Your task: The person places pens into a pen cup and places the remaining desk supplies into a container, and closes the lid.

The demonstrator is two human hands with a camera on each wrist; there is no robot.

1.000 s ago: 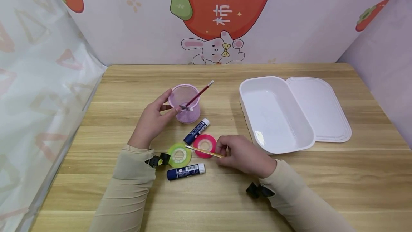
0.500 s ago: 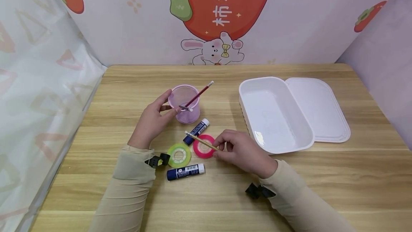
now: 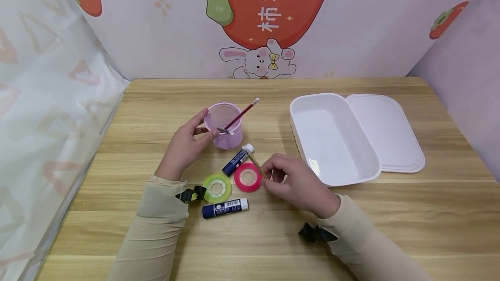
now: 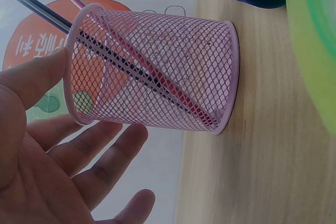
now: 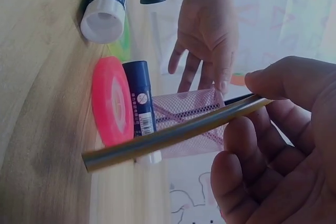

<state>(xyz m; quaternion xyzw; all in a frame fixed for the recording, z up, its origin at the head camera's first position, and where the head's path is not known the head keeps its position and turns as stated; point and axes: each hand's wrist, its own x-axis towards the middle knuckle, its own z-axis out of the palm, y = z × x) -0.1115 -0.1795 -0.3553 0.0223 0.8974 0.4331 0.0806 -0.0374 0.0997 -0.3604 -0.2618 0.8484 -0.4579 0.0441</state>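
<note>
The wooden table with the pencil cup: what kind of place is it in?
Probably a little craft corner: the wooden table has glue sticks and a pink pencil cup on it, and a cartoon rabbit decorates the sheet behind.

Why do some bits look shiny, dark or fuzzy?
Head view: a bright glare spot shines inside the white box, and a soft shadow lies on the wooden table along the box's left side; left wrist view: the lime-green tape roll, cut off at the edge, looks blurry; right wrist view: the yellow pencil looks a little smeary, and the picture seems hazy.
</note>
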